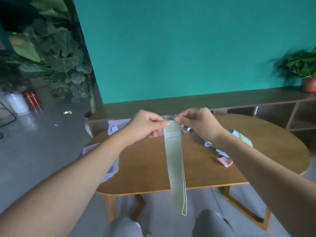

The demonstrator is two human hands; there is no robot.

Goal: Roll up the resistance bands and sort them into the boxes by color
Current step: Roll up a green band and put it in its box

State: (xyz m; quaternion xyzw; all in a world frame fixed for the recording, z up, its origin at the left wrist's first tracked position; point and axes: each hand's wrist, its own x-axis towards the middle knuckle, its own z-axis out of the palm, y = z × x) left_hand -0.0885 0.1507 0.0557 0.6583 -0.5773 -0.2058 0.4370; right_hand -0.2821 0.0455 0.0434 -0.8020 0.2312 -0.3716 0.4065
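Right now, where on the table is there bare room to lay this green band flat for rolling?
The bare wood either side of the hanging green band, down to the table near edge, is free. Crowded: the band pile and pink band right, clear boxes left.

I see both forearms bare with no sleeves reaching the left grip (pixel 145 124) or right grip (pixel 198 123), and light grey trousers (pixel 212 223) below them.
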